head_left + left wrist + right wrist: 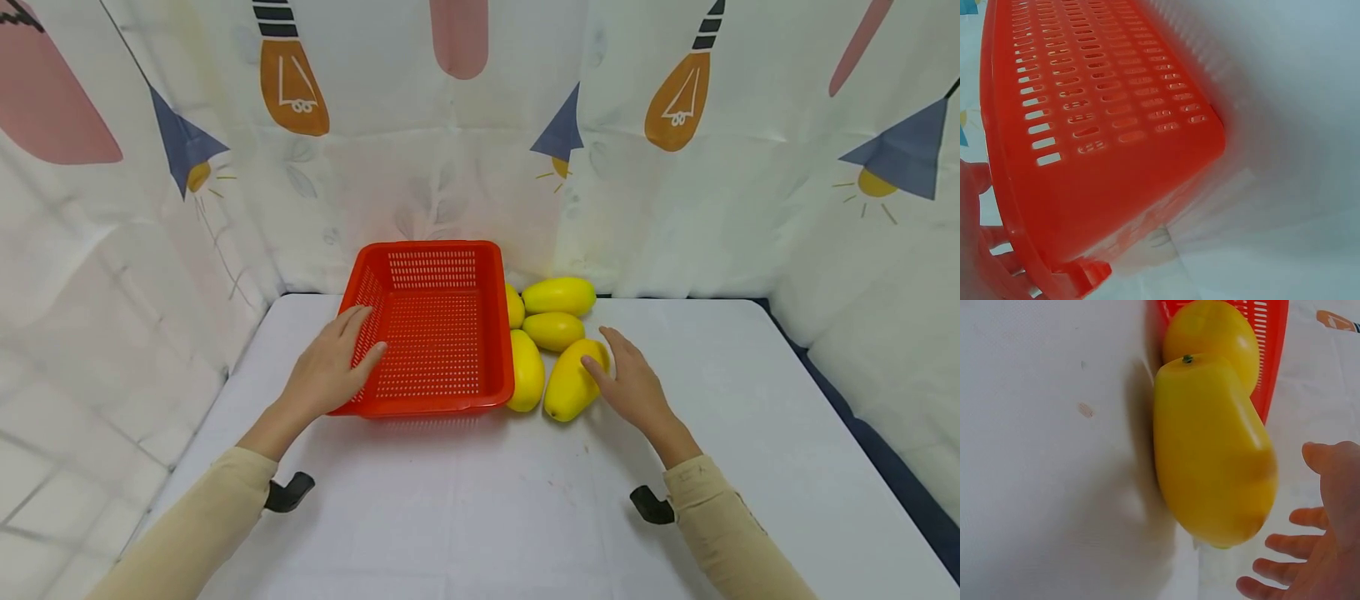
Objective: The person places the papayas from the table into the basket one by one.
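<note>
Right, across the back hangs a white cloth backdrop (450, 167) printed with lamps and bulbs, and before it the white-covered table (450, 525). On it, left of the fruit, sits a red, rectangular, perforated plastic basket (431, 406). Now the hands: the left hand (326, 362) lies over the basket's left rim, its grip loosely open; the left wrist view adds fingers behind that rim, though whether they press it I cannot tell. The right hand (632, 385) spreads wide, holding nothing. From the head its thumb overlaps the nearest smooth yellow oval fruit (572, 383); the right wrist view reveals a gap, plus a tiny green stem (1187, 359). Four more yellow fruits (553, 331) cluster beside the basket.
</note>
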Available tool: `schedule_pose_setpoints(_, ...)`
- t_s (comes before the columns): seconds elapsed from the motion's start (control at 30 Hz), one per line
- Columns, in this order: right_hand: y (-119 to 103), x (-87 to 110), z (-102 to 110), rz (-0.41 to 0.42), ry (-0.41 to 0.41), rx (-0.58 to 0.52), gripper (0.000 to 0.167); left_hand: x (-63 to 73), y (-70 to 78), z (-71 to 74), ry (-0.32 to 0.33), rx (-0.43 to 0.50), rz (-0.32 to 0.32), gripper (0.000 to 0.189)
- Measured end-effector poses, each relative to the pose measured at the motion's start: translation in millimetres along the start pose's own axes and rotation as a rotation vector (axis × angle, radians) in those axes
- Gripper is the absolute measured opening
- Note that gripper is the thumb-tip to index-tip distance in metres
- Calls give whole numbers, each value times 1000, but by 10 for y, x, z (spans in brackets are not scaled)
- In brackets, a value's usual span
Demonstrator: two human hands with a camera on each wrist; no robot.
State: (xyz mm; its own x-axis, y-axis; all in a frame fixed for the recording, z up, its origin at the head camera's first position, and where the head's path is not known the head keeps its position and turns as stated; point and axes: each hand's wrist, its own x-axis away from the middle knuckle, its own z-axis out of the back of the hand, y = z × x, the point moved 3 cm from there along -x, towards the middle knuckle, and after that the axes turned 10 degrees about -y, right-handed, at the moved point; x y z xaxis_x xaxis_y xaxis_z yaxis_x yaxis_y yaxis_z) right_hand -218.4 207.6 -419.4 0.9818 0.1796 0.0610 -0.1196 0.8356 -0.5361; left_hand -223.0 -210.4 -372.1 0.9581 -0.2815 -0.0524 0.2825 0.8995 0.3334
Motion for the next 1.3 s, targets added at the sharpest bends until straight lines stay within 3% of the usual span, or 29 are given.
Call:
schedule_pose_setpoints(0.67, 37, -13, -94, 2, -1, -103, 75, 63, -262, -17, 49, 21, 22, 63)
schedule_pose_setpoints(0.97, 63, -40, -149, -18, -17, -162, 80, 84, -357, -46, 15, 57, 73, 64)
schedule_pose_setpoints(1.2, 94, -51, -193, -51, -24, -184, 83, 96, -422, -63, 28, 154, 54, 58)
schedule_pose_setpoints(1.3, 107, -49, -205, -63, -29, -193, 83, 107, -452, -71, 0, 225, 76, 60)
